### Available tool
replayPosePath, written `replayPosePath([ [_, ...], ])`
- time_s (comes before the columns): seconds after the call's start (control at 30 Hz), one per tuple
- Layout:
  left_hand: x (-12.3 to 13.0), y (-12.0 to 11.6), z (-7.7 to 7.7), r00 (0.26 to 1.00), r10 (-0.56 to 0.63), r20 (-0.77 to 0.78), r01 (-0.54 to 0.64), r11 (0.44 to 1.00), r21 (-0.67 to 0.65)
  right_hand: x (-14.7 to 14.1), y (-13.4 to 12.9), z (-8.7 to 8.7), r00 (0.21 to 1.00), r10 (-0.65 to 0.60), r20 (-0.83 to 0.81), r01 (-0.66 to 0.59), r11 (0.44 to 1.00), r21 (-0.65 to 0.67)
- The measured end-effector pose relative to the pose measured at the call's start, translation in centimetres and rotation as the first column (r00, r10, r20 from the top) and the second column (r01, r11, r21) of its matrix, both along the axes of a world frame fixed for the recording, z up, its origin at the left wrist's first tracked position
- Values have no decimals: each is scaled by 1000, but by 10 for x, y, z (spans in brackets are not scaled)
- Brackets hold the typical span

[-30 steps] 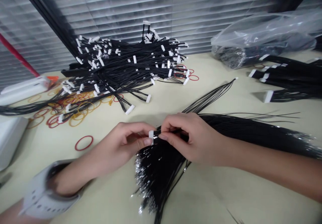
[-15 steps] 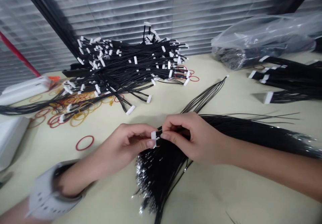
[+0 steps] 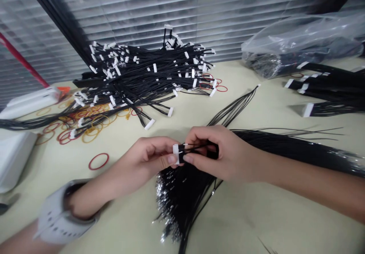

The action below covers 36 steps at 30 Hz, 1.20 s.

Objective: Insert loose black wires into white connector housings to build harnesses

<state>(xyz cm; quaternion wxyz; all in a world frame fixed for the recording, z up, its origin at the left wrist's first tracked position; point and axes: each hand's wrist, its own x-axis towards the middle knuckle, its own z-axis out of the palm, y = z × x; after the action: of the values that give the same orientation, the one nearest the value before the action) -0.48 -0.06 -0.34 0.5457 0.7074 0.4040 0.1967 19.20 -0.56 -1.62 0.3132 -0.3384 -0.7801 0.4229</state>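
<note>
The left hand (image 3: 145, 159) pinches a small white connector (image 3: 176, 154) between thumb and fingertips, clamped on its end, while the right hand (image 3: 218, 153) closes on a few thin black wires (image 3: 196, 146) just to the right of it. The two hands sit close together, their fingertips nearly meeting at the connector, with the left hand the nearer to it. The connector's long axis stands roughly upright in view, crosswise to the wires, which leave it and run rightward into the right fingers (image 3: 191, 159); whether they are seated in it is too small to tell. Below the grip, a black wire bundle (image 3: 176, 204) fans toward the viewer, ending in silvery tips, and another stretches off to the right (image 3: 285, 143), with a thinner spray (image 3: 241, 107) rising up and to the right. Beyond the grip lies a heap of wires with white connectors (image 3: 142, 75), and to its left, rubber bands (image 3: 85, 128) are scattered on the table (image 3: 256, 219); a single red band (image 3: 98, 161) lies just left of the grip. Further right, past the hands, sit more bundles (image 3: 327, 90) and a clear plastic bag (image 3: 299, 45)
</note>
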Motion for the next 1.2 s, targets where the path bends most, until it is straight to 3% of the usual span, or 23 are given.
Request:
replayPosePath([
  [0.27, 1, 1, 1, 999, 3, 45, -1, 999, -37, -1, 2, 1, 1000, -20, -5, 20, 999, 34],
  [0.63, 1, 1, 0, 1000, -15, -15, 16, 1000, 20, 1, 7, 6, 996, 49, -78, -65, 973, -219],
  [0.93, 4, -1, -2, 999, 25, -24, -24, 999, 38, -4, 4, 0, 997, -9, -81, -3, 989, -145],
  [1.2, 6, -2, -3, 998, 62, 2, -62, 998, 25, -7, 3, 2, 999, -27, 27, 29, 996, -82],
])
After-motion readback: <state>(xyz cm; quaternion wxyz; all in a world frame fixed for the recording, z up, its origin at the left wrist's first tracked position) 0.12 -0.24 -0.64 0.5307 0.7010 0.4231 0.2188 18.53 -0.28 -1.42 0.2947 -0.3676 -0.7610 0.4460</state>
